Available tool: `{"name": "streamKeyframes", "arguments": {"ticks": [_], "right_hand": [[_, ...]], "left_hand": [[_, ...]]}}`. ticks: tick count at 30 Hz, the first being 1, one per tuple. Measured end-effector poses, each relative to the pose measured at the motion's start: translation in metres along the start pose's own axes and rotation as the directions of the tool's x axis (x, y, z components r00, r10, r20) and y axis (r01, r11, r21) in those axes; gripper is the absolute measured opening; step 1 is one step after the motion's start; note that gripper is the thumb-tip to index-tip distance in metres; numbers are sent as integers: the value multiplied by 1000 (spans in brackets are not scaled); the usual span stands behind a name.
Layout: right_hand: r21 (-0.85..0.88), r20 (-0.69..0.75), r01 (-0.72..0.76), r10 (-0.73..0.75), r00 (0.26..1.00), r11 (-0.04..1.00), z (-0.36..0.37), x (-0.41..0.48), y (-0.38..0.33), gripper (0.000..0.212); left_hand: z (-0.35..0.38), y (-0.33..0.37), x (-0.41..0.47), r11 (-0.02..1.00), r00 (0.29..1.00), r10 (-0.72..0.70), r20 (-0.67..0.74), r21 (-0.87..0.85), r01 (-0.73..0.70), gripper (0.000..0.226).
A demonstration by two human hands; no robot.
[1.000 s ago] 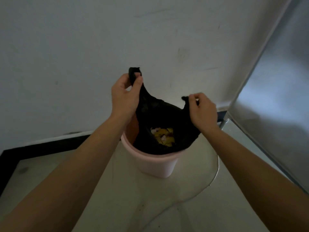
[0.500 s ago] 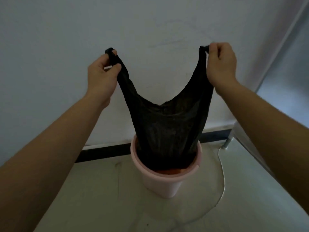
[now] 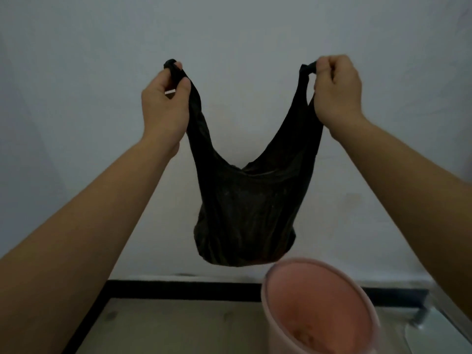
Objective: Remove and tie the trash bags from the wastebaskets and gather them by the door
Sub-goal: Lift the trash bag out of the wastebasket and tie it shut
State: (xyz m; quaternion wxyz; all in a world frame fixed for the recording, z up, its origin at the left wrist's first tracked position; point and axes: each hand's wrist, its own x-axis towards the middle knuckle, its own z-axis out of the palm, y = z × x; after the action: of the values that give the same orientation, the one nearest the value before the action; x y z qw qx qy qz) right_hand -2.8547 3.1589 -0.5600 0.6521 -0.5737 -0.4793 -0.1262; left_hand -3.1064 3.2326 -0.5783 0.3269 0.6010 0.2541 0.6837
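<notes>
a person holds a black trash bag [image 3: 245,213] up in the air by its two loop handles, in front of a pale wall [image 3: 76,72]. the left hand [image 3: 163,108] has fingers and thumb curled tight round the left handle [image 3: 176,70]. the right hand [image 3: 337,90] is clenched the same way round the right handle [image 3: 307,70]. the hands are level and well apart, so the bag's mouth sags in a deep curve between them. the bag's rounded bottom hangs just above and left of a pink wastebasket [image 3: 306,290]; whether it brushes the rim cannot be told. the wastebasket stands at lower right on a light floor [image 3: 178,328], its pink inside showing, with blurred marks low inside. a black baseboard [image 3: 178,290] runs along the foot of the wall.
</notes>
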Motion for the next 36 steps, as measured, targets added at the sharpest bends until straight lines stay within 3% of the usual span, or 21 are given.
{"name": "streamKeyframes", "arguments": {"ticks": [2, 8, 14, 17, 18, 20, 22, 24, 27, 29, 33, 36], "right_hand": [[26, 41, -17, 16, 999, 1000, 20, -22, -3, 17], [31, 205, -95, 86, 975, 995, 79, -128, 31, 17], [-142, 510, -200, 245, 824, 969, 130, -278, 111, 21], [-154, 582, -296, 328, 744, 943, 135, -331, 136, 24], [-121, 593, -364, 361, 720, 923, 133, -342, 140, 33], [-97, 600, -443, 408, 689, 891, 128, -357, 141, 58], [-40, 567, -447, 389, 726, 894, 120, -372, 146, 66], [5, 519, -440, 374, 769, 898, 117, -386, 155, 85], [-56, 464, -528, 490, 738, 848, 114, -414, 168, 127], [-26, 479, -539, 484, 733, 842, 110, -433, 175, 129], [-4, 561, -506, 421, 713, 862, 106, -465, 191, 125], [-50, 610, -570, 477, 633, 820, 109, -477, 203, 132]], "left_hand": [[-21, -4, -7, 1000, 1000, -5, -10, -1, 5, 11], [-85, -86, -67, 984, 986, -165, -31, 64, 166, 22], [-152, -212, -164, 874, 916, -399, -38, 286, 392, 22], [-180, -245, -199, 790, 810, -568, -148, 177, 587, 11], [-186, -250, -205, 775, 779, -602, -179, 105, 623, 11], [-195, -259, -210, 756, 738, -637, -224, 4, 654, 21], [-200, -266, -210, 740, 711, -659, -243, -42, 671, 41], [-205, -274, -207, 743, 714, -650, -260, -21, 669, 57], [-205, -280, -214, 726, 731, -638, -244, 127, 676, 85], [-203, -286, -233, 713, 746, -645, -169, 218, 666, 104], [-201, -313, -282, 754, 824, -561, 78, 460, 470, 138], [-199, -333, -306, 749, 844, -499, 198, 589, 305, 133]]}}
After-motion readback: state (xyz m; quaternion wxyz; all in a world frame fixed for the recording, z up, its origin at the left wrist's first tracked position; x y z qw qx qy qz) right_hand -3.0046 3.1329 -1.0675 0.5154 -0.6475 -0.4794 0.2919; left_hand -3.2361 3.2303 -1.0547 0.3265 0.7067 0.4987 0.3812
